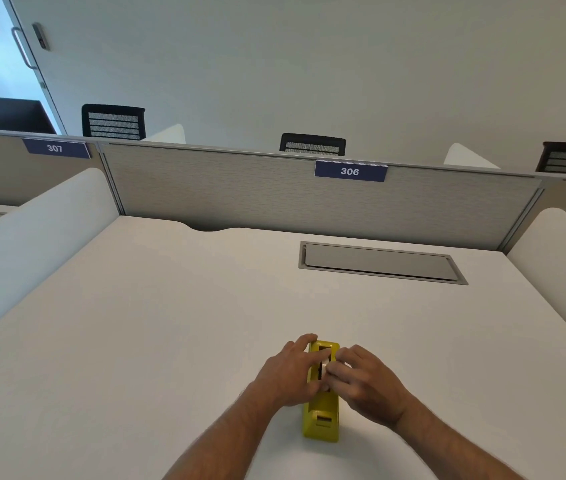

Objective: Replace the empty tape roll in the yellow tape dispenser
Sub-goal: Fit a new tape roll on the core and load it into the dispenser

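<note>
The yellow tape dispenser stands on the white desk near its front edge, with its cutter end towards me. My left hand wraps the dispenser's left side, fingers curled over its far end. My right hand comes in from the right, its fingertips pinched on a small pale roll in the dispenser's open slot. My fingers hide most of the roll, so I cannot tell whether it carries tape.
A grey cable hatch is set flush in the desk at the back right. A grey partition labelled 306 closes the far side, and white side screens flank the desk. Black chairs stand beyond.
</note>
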The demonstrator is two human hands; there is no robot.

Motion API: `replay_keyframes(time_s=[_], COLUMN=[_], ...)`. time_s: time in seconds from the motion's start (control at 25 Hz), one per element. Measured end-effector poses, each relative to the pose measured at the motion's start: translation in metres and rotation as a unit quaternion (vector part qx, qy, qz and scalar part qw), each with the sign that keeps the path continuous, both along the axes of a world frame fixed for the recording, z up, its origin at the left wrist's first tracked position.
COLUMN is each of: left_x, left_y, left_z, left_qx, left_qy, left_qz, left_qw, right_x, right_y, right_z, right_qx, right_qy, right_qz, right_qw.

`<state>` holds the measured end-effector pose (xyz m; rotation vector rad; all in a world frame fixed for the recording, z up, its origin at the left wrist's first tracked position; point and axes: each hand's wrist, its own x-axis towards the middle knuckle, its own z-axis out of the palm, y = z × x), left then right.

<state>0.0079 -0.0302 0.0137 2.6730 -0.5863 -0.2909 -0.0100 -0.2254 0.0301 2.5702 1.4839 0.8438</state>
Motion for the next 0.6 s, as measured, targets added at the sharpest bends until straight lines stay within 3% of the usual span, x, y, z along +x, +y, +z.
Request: replay_keyframes(time_s=[0.2, 0.36, 0.6], left_x=[0.002, 0.004, 0.0], left_y=[0.008, 0.018, 0.018], left_z=[-0.001, -0.002, -0.002], left_qx=[-0.023, 0.017, 0.028], left_qy=[0.019, 0.014, -0.002], left_qz=[-0.008, -0.033, -0.048], left_qw=[1.0, 0.999, 0.998], right_x=[-0.01, -0.019, -0.025], right_y=[0.002, 0.007, 0.016], right_z=[0.002, 0.008, 0.011], right_qx=[-0.032, -0.041, -0.014], right_qy=[0.061, 0.13, 0.14], right_qz=[-0.053, -0.088, -0.137], right_qw=[0.996, 0.987, 0.981])
